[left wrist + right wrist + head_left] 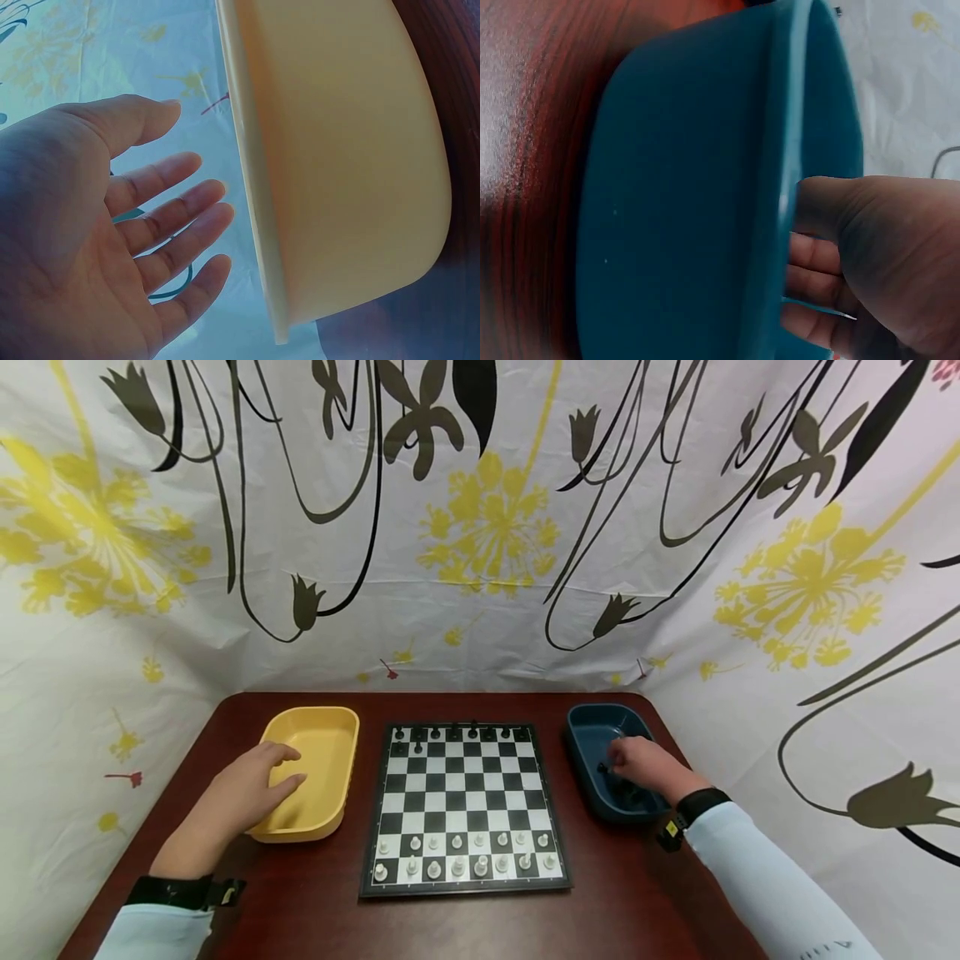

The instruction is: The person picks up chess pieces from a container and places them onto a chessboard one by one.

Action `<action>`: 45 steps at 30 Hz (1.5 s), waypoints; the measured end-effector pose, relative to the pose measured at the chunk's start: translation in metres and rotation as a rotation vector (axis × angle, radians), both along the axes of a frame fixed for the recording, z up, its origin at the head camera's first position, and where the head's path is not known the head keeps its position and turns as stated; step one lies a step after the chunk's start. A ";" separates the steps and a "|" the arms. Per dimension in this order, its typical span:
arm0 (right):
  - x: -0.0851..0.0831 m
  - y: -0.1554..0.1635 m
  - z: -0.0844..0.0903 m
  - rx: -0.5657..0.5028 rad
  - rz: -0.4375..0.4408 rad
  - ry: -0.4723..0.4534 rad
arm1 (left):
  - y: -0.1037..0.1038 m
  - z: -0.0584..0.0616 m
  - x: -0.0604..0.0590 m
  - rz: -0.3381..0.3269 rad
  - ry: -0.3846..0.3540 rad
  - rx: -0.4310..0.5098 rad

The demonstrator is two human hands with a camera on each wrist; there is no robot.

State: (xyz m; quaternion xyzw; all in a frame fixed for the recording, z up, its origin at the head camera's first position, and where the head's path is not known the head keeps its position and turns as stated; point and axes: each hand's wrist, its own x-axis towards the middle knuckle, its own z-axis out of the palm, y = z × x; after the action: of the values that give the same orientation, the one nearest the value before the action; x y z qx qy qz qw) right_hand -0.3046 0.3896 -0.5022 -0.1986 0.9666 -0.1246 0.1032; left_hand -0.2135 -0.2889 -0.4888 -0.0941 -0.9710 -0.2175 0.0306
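A chessboard (465, 802) lies in the middle of the dark red table. White pieces (457, 853) fill its two near rows, and black pieces (459, 732) stand along its far edge. My left hand (294, 767) hovers over the left rim of a yellow tray (311, 712). Its fingers (199, 187) are spread and hold nothing beside the tray's wall (352, 150). My right hand (613, 766) reaches down into a blue tray (600, 708) among loose black pieces (626, 793). The tray's rim (690, 210) hides the curled fingers (810, 277), so a grip cannot be made out.
A white cloth printed with yellow and black flowers (487, 527) closes in the table on the far, left and right sides. Bare table top (315, 910) shows between me and the board.
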 end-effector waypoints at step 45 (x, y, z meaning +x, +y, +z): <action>0.000 0.002 0.014 -0.122 -0.087 0.057 | 0.000 0.000 0.001 -0.006 0.027 0.001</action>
State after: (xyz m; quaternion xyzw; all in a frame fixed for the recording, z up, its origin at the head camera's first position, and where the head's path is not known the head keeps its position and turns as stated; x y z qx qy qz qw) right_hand -0.3047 0.3918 -0.4877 -0.1657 0.9676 -0.1818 0.0577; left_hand -0.2128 -0.2888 -0.4886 -0.0998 -0.9701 -0.2170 0.0430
